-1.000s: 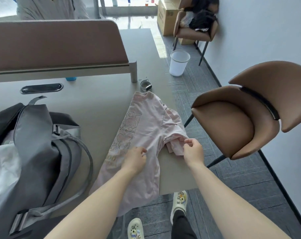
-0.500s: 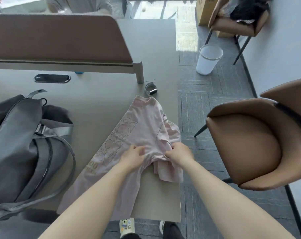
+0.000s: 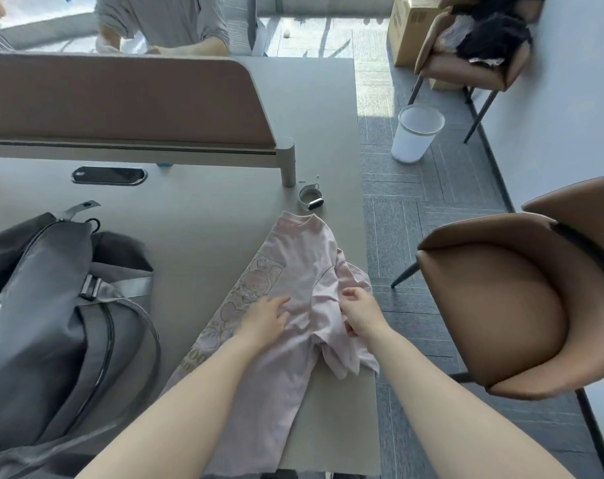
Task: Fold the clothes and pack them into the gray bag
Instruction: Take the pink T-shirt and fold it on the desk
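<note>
I see my left hand [image 3: 264, 321] lying flat on the pink shirt [image 3: 304, 271], its fingers [image 3: 276, 304] straight and slightly spread, pressing the cloth down onto the bench [image 3: 207, 229] just beside the printed cartoon on the chest. My right hand [image 3: 361, 314] sits close to the right of it, fingers [image 3: 350, 292] curled, and it grips a bunched fold of the shirt's sleeve; the thumb side is hidden under the cloth, so I cannot tell how deep the pinch goes. The shirt lies lengthwise under both hands, collar at the far end beyond my fingers and its hem running back toward me past my forearms, with the gathered sleeve spilling out to the right of my right hand near the bench edge. The gray bag [image 3: 58, 323] lies well to the left of my left hand, unzipped, with white fabric showing at its left side. Just beyond the shirt collar a watch band [image 3: 311, 197] rests on the bench. To the right of my right hand, off the bench, stands a brown chair [image 3: 521, 305].
</note>
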The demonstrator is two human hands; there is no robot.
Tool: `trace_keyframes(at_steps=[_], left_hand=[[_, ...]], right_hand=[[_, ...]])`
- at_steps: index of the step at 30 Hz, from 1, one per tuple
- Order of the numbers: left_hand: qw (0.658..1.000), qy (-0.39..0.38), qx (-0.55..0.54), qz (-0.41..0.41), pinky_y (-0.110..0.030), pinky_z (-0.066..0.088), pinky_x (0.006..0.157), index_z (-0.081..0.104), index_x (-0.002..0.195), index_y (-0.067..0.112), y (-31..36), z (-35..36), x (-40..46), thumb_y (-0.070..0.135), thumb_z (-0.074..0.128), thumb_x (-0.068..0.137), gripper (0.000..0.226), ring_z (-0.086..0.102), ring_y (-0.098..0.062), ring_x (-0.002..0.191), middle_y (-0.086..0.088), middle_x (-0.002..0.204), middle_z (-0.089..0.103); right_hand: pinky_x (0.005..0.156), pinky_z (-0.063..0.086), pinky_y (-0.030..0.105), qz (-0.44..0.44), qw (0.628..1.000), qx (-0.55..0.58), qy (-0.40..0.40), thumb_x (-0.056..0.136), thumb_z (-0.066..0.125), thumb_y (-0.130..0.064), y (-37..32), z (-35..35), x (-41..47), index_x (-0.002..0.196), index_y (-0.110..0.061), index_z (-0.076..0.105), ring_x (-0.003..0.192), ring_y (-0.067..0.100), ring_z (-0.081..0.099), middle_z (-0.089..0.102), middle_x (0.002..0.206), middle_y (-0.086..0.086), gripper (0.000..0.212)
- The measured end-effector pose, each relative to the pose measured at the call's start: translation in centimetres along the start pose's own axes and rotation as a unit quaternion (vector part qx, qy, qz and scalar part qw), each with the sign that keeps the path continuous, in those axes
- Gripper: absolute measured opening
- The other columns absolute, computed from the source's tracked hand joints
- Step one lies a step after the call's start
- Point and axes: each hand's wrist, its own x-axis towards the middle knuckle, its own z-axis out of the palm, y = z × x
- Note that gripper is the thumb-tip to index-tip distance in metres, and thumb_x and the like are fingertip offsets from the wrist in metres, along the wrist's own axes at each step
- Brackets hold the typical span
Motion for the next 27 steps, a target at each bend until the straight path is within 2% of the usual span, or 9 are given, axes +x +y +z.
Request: trace_keyframes(at_steps=[2,5,7,12,16,20,22,25,27], left_hand=[[1.0,-0.006,0.024,0.018,-0.032,0.034,0.107,0.047,0.143,0.023,-0.5,0.0,0.2,0.026,0.049,0.096,0.047,0.045,-0.028,0.128,-0.01,0.138,0.049],[0.999,-0.01,0.039,0.031,-0.031,0.034,0.107,0.052,0.139,0.023,-1.1,0.2,0.5,0.03,0.052,0.095,0.044,0.046,-0.028,0.127,-0.008,0.138,0.049],[0.999,-0.006,0.015,0.029,-0.033,0.035,0.107,0.055,0.137,0.022,-1.5,0.0,0.6,0.029,0.05,0.096,0.041,0.046,-0.028,0.126,-0.006,0.137,0.05],[0.998,-0.019,-0.027,0.048,-0.033,0.034,0.109,0.057,0.134,0.019,-2.2,-0.8,0.7,0.026,0.044,0.101,0.036,0.047,-0.025,0.127,-0.007,0.135,0.055],[0.998,-0.028,-0.037,0.044,-0.029,0.033,0.108,0.056,0.135,0.015,-2.4,-1.1,1.0,0.025,0.043,0.102,0.037,0.046,-0.023,0.131,-0.009,0.139,0.054],[0.999,-0.023,-0.034,0.032,-0.028,0.031,0.109,0.051,0.139,0.015,-2.3,-1.2,1.3,0.016,0.04,0.101,0.04,0.043,-0.02,0.134,-0.007,0.144,0.05],[0.999,-0.024,-0.027,0.032,-0.027,0.03,0.108,0.049,0.141,0.015,-2.1,-1.2,1.4,0.014,0.04,0.1,0.042,0.042,-0.021,0.134,-0.008,0.144,0.048],[0.999,-0.025,0.001,0.028,-0.028,0.031,0.107,0.046,0.143,0.017,-1.6,-1.3,1.4,0.014,0.04,0.099,0.045,0.043,-0.024,0.132,-0.01,0.141,0.049],[0.999,-0.031,0.021,0.024,-0.031,0.034,0.107,0.043,0.145,0.019,-1.2,-1.3,1.3,0.015,0.04,0.098,0.048,0.045,-0.027,0.13,-0.012,0.14,0.048]], right_hand=[[0.06,0.047,0.027,-0.01,1.0,-0.001,0.004,0.089,0.066,-0.027,0.0,1.1,0.6,0.106,-0.019,0.059,0.075,0.017,0.06,0.063,0.089,-0.003,0.02],[0.05,0.039,0.02,-0.007,1.0,0.007,-0.027,0.085,0.073,-0.034,-0.1,3.0,0.7,0.081,-0.014,0.064,0.059,0.011,0.053,0.061,0.066,-0.003,0.021],[0.043,0.036,0.018,0.005,0.999,-0.021,-0.037,0.083,0.073,-0.025,0.0,4.0,0.6,0.067,-0.017,0.057,0.051,0.011,0.049,0.056,0.058,-0.003,0.024],[0.06,0.047,0.039,-0.016,0.999,-0.033,0.009,0.07,0.064,-0.017,0.4,5.1,1.0,0.075,-0.008,0.063,0.067,0.022,0.057,0.066,0.071,0.008,0.011],[0.054,0.033,0.027,-0.068,0.995,0.03,0.064,0.083,0.053,-0.008,-0.4,3.6,0.1,0.065,-0.013,0.048,0.06,0.014,0.042,0.05,0.06,-0.001,0.019],[0.054,0.032,0.031,-0.108,0.988,0.027,0.105,0.085,0.053,-0.01,-0.4,0.9,0.4,0.069,-0.012,0.047,0.058,0.018,0.041,0.048,0.059,0.002,0.017],[0.06,0.038,0.034,-0.126,0.978,-0.06,0.155,0.082,0.053,-0.009,-0.5,-1.2,0.9,0.082,-0.012,0.052,0.064,0.021,0.049,0.057,0.072,0.003,0.003],[0.075,0.046,0.036,-0.06,0.934,-0.314,0.16,0.084,0.049,-0.012,0.2,-4.7,2.3,0.114,-0.023,0.052,0.094,0.03,0.059,0.062,0.104,0.005,0.031],[0.083,0.049,0.039,0.002,0.905,-0.409,0.115,0.086,0.046,-0.015,1.0,-6.1,3.2,0.117,-0.026,0.049,0.102,0.031,0.059,0.062,0.115,0.007,0.033]])
